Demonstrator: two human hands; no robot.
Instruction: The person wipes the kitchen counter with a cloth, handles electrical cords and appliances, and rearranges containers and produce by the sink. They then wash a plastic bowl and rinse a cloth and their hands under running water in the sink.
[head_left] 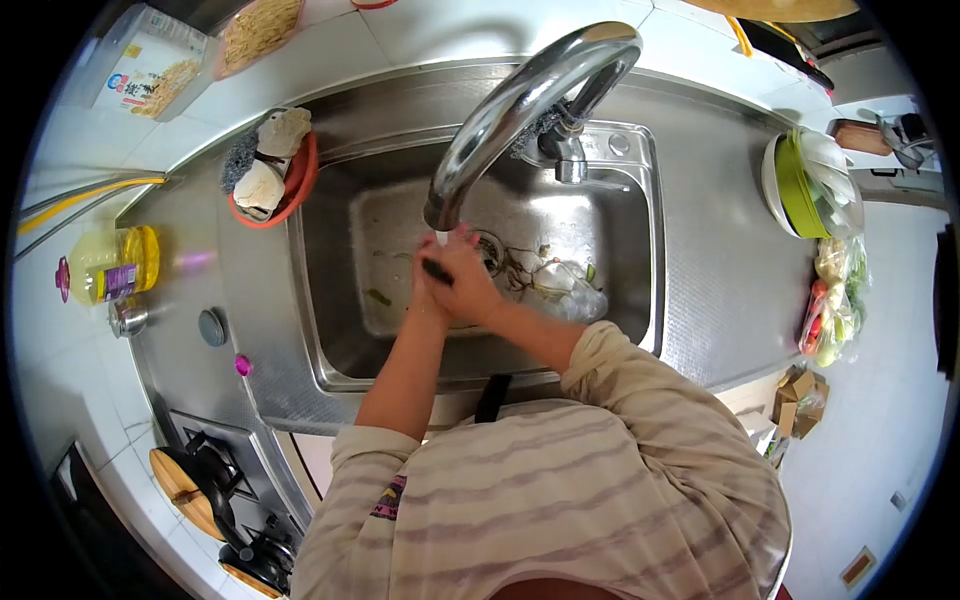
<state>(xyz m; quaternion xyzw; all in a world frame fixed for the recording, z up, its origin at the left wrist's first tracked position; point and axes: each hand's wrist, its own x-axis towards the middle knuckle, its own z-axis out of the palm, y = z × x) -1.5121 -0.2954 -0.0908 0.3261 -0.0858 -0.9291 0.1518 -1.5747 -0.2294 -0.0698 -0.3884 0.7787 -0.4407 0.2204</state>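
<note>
Both of my hands are together in the sink (330,300), under the spout of the chrome faucet (500,110), with water falling on them. Closed round a short black handle-like piece (437,271), my right hand (466,278) lies on top; the rest of that piece is hidden. My left hand (424,296) is pressed against it from the left, its fingers mostly covered. Just right of my hands, the drain (490,250) is partly visible. Dark, stringy scraps (517,270) and a clear plastic bag (570,295) lie on the sink floor.
A red basin (305,175) with cloths and a scrubber stands left of the sink. An oil bottle (130,262) and a jar lid (212,327) are farther left. Green and white bowls (795,180) and bagged vegetables (835,300) sit at right. A stove (215,455) is lower left.
</note>
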